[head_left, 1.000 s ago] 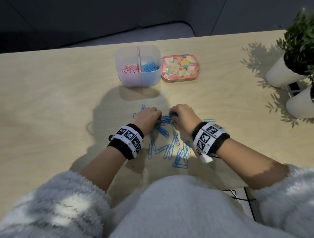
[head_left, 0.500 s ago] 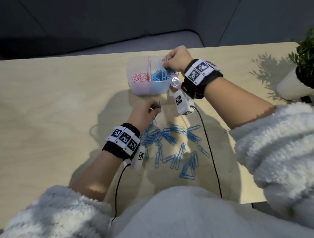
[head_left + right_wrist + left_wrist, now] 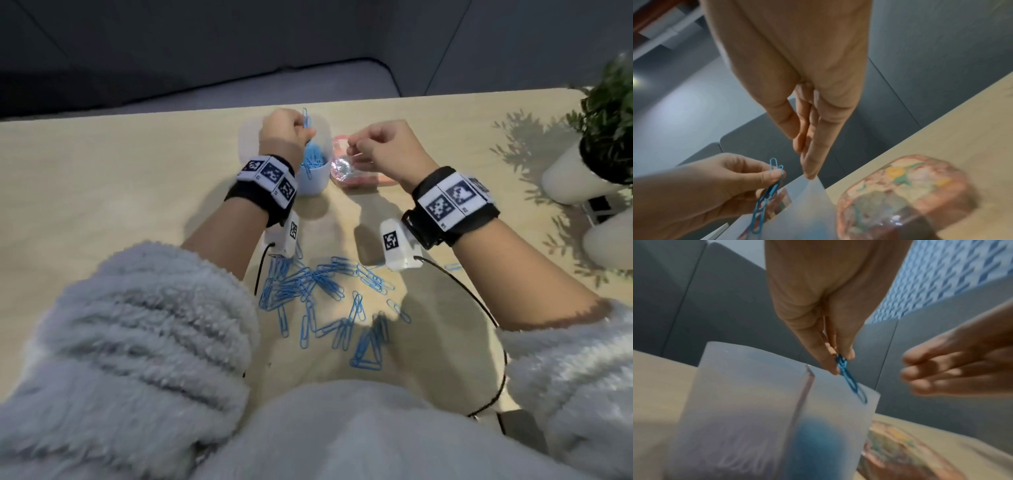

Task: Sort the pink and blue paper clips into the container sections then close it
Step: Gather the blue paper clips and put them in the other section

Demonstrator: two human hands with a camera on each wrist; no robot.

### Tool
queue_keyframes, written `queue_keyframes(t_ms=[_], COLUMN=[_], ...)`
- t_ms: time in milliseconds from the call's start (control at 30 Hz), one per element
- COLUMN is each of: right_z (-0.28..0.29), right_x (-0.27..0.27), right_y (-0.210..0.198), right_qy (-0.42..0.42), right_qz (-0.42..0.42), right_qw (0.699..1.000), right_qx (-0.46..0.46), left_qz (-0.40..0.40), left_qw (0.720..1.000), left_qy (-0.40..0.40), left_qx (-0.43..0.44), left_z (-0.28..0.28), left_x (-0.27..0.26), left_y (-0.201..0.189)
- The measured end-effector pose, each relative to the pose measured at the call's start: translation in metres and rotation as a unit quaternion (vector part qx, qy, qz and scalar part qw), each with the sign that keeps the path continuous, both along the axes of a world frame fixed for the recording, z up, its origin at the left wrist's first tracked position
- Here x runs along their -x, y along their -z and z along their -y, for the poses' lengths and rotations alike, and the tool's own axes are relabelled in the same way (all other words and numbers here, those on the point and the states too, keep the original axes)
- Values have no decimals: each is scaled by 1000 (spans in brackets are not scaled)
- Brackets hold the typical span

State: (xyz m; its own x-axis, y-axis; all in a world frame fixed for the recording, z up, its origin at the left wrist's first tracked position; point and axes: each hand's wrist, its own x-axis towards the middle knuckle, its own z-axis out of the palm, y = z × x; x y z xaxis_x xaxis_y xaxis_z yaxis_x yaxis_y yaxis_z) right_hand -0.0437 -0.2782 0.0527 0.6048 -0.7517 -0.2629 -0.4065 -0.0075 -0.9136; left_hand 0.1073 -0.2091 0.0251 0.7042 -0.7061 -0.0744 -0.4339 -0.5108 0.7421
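Note:
A translucent white container (image 3: 313, 183) stands at the table's far middle, with blue clips (image 3: 311, 159) in its right section. My left hand (image 3: 301, 128) is above it and pinches a few blue paper clips (image 3: 846, 374) that hang over the right section, right of the divider (image 3: 801, 402). My right hand (image 3: 352, 144) hovers over the floral lid (image 3: 356, 173) beside the container, fingers relaxed and holding nothing (image 3: 812, 146). Several loose blue clips (image 3: 322, 284) lie on the table in front of me. My left wrist hides the pink section in the head view.
Two white plant pots (image 3: 575, 174) with green leaves stand at the table's right edge. Wrist-camera cables (image 3: 479, 301) trail across the near table. A grey sofa lies beyond the table's far edge.
My left hand rose from the pile on the table to above the container with blue clips in it. My right hand let its clips go and moved right over the lid.

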Motion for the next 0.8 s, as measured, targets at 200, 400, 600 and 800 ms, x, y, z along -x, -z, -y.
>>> queue_keyframes(t_ms=[200, 400, 600, 800], right_z=[2, -10, -32, -80], right_x=[91, 167, 177, 136], right_y=[39, 78, 91, 90], right_qy=[-33, -60, -28, -14], right_qz=[-177, -358, -365, -281], right_qw=[973, 897, 889, 932], right_qx=[143, 253, 273, 229], left_qz=[88, 170, 144, 169], left_qw=[984, 968, 924, 887], left_qy=[93, 183, 312, 363], left_qx=[-121, 11, -170, -229], left_z=[11, -46, -122, -157], left_x=[5, 27, 44, 77], left_y=[1, 8, 61, 73])
